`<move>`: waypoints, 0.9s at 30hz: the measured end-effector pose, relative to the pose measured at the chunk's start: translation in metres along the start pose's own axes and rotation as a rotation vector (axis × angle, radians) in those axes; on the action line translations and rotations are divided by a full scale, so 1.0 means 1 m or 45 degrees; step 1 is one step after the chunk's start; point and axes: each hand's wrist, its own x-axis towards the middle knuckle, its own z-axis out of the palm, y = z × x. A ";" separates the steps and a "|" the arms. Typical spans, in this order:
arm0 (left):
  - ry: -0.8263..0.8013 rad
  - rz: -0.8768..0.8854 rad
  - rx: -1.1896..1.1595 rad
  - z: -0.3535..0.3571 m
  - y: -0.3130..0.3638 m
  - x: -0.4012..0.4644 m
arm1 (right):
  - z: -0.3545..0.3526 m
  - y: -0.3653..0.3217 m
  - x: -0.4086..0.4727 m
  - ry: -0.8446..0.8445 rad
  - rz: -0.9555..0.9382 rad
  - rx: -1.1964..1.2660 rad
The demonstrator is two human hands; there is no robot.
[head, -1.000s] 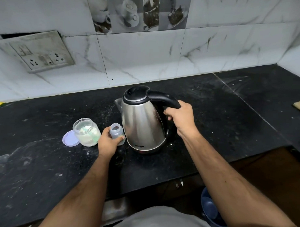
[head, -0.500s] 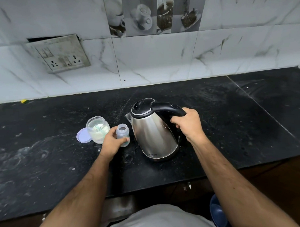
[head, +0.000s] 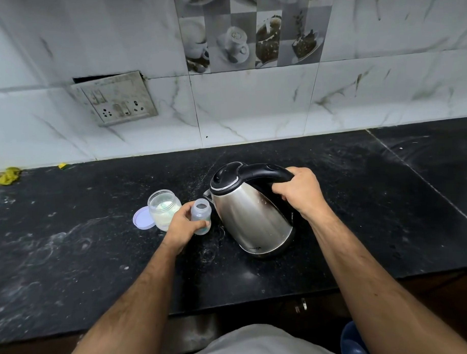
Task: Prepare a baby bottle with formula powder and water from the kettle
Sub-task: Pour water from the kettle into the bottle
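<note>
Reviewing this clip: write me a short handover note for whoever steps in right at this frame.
Left hand: grip closed around the open baby bottle, upright on the counter.
Right hand: grip closed on the handle of the kettle, which tilts spout-first toward the bottle.
Formula jar: open, just left of the bottle, its lid lying beside it.
Done: bottle and jar opened. Whether powder is in the bottle cannot be told.
Left: pour the water (none visibly flowing), close the bottle.

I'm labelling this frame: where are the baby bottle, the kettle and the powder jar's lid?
baby bottle [head: 201, 213]: head view, clear body.
kettle [head: 248, 218]: head view, steel side.
lid [head: 141, 219]: head view, flat top.
</note>
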 end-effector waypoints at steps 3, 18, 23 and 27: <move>-0.003 0.001 0.010 0.001 0.000 0.000 | -0.003 -0.004 0.001 -0.019 -0.020 -0.036; -0.028 -0.023 -0.038 0.008 -0.004 0.002 | -0.007 -0.013 0.002 -0.038 -0.021 -0.203; -0.041 -0.034 -0.034 0.008 -0.006 0.004 | -0.008 -0.016 0.001 -0.044 -0.030 -0.243; -0.039 -0.031 -0.039 0.009 -0.006 0.003 | -0.009 -0.017 0.000 -0.047 -0.019 -0.249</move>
